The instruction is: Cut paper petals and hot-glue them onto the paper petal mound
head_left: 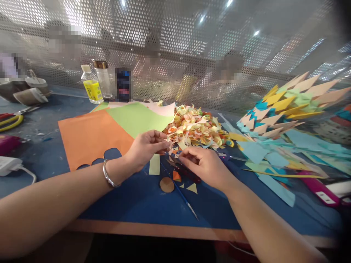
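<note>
My left hand (pixel 146 149) is raised over the table with thumb and fingers pinched; what it holds, if anything, is too small to tell. Just to its right, my right hand (pixel 206 166) has its fingertips drawn together, and I cannot make out what is in them. Under the right hand lies a dark red tool (pixel 189 172), partly covered. Close by are a blue paintbrush (pixel 184 194), a brown paper disc (pixel 166 185), a small orange paper piece (pixel 177 176) and a pale green strip (pixel 154 165). Beyond the hands rises a heap of curled paper scraps (pixel 194 126).
Orange paper (pixel 90 137) with scalloped cuts and green paper (pixel 139 117) lie left of the heap. Yellow-handled scissors (pixel 13 122), a yellow-labelled bottle (pixel 92 87) and a jar (pixel 104 80) stand farther left. At right are a folded-paper model (pixel 282 106), blue strips (pixel 276 190) and a power strip (pixel 318 188).
</note>
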Demonstrator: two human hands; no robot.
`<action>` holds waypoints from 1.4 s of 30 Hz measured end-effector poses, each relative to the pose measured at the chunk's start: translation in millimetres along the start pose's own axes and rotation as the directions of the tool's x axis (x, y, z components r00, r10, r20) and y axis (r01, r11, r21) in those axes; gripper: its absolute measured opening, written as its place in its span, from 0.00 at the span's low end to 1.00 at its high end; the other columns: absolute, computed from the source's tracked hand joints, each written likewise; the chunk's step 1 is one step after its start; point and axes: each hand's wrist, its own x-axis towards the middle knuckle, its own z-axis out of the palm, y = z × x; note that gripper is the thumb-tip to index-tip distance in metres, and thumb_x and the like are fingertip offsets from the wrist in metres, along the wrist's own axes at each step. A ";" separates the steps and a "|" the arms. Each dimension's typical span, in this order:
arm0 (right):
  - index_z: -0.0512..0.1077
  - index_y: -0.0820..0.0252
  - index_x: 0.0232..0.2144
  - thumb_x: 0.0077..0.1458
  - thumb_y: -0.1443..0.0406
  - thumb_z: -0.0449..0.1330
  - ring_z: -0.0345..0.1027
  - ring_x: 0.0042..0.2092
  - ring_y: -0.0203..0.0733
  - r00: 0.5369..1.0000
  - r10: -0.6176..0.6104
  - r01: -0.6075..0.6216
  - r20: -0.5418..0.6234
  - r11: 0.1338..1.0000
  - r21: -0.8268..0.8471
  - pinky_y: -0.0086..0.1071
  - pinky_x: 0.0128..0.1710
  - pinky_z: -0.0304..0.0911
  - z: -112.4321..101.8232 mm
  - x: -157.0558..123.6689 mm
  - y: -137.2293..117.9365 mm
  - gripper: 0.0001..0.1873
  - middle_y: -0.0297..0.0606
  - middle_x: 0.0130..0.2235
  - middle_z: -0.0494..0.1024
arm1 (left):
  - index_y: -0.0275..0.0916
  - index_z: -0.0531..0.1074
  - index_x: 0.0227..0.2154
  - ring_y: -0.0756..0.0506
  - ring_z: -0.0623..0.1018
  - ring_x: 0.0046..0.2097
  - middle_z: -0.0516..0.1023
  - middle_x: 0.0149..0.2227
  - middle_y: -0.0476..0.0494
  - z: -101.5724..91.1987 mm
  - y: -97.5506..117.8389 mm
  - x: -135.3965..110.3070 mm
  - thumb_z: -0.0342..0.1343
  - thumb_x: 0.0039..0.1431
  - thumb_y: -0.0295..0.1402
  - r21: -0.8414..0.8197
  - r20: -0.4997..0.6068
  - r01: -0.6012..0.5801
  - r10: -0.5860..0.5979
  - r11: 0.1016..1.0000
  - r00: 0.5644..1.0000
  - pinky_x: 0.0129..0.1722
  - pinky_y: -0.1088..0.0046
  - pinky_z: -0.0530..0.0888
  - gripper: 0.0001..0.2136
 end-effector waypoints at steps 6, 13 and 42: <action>0.75 0.58 0.30 0.58 0.64 0.58 0.62 0.23 0.33 0.990 0.035 -0.016 0.139 0.991 -0.134 0.29 0.24 0.54 -7.3 -2.0 0.1 0.07 0.32 0.25 0.75 | 0.34 0.71 0.33 0.53 0.77 0.29 0.78 0.29 0.48 0.4 0.5 1.5 0.66 0.47 0.29 -0.023 -0.012 0.007 -0.007 1.000 1.000 0.33 0.74 0.73 0.11; 0.75 0.57 0.29 0.57 0.63 0.59 0.65 0.25 0.36 0.988 0.060 -0.021 0.141 0.964 -0.266 0.30 0.24 0.53 -14.4 -2.5 5.6 0.07 0.34 0.25 0.75 | 0.35 0.70 0.32 0.52 0.77 0.29 0.77 0.28 0.48 -2.4 1.2 4.7 0.66 0.47 0.29 -0.032 -0.070 -0.018 0.016 0.999 0.997 0.34 0.74 0.73 0.11; 0.67 0.58 0.24 0.51 0.70 0.57 0.62 0.25 0.34 0.947 0.127 0.003 0.296 0.915 -0.404 0.30 0.26 0.48 14.8 -30.4 -48.8 0.05 0.30 0.25 0.73 | 0.35 0.70 0.32 0.53 0.76 0.30 0.75 0.29 0.47 -6.8 -3.7 9.7 0.62 0.51 0.29 0.125 -0.042 -0.302 0.309 0.945 0.950 0.32 0.75 0.74 0.08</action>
